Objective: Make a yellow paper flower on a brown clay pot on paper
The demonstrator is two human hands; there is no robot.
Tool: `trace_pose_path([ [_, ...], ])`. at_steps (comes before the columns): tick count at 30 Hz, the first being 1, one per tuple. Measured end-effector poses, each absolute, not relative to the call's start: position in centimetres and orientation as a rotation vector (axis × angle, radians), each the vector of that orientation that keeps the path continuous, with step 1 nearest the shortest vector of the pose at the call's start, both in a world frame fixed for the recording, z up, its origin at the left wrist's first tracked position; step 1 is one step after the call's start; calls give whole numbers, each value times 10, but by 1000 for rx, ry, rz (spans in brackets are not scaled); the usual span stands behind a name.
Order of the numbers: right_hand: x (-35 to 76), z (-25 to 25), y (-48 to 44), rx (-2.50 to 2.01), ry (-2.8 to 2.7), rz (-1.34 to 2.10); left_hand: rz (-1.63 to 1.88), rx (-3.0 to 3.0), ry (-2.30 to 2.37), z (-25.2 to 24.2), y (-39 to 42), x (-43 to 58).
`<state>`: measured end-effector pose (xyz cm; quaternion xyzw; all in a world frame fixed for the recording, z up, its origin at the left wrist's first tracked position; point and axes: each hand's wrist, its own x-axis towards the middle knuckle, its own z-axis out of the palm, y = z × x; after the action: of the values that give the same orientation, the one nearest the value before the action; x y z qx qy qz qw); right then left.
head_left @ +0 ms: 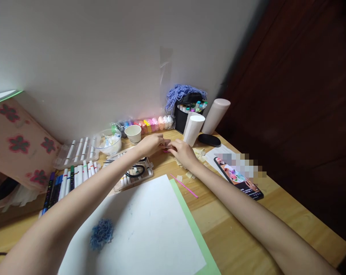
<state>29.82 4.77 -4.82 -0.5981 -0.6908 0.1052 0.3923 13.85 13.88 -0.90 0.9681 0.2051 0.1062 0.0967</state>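
Note:
My left hand [153,145] and my right hand [184,152] meet above the table beyond the paper, fingertips almost touching. Both are closed in a pinch. A sliver of something pink [166,151] shows between them, but the fingers hide most of it and I cannot tell what it is. Closer to me lies a thin pink stick [184,186]. Torn bits of pale tape or paper [200,154] are scattered by my right hand. Under my left forearm are black-handled scissors [135,170] on a clear marker case [148,173].
White paper [158,229] bears a blue yarn tuft [101,234]. Behind stand a paper cup [133,134], a clear bowl [108,142], colourful clay packs [150,125], a white roll [193,130] and a black marker holder [182,119]. A phone [238,177] lies right; markers [65,183] lie left.

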Motion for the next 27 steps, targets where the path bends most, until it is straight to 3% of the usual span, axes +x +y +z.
trace_pose_path([
  [18,307,-45,37,-1436,-2188,-385,188,2621,773,-7,140,149],
  [27,308,-34,32,-1404,-2241,-164,401,2812,915,10,120,149],
])
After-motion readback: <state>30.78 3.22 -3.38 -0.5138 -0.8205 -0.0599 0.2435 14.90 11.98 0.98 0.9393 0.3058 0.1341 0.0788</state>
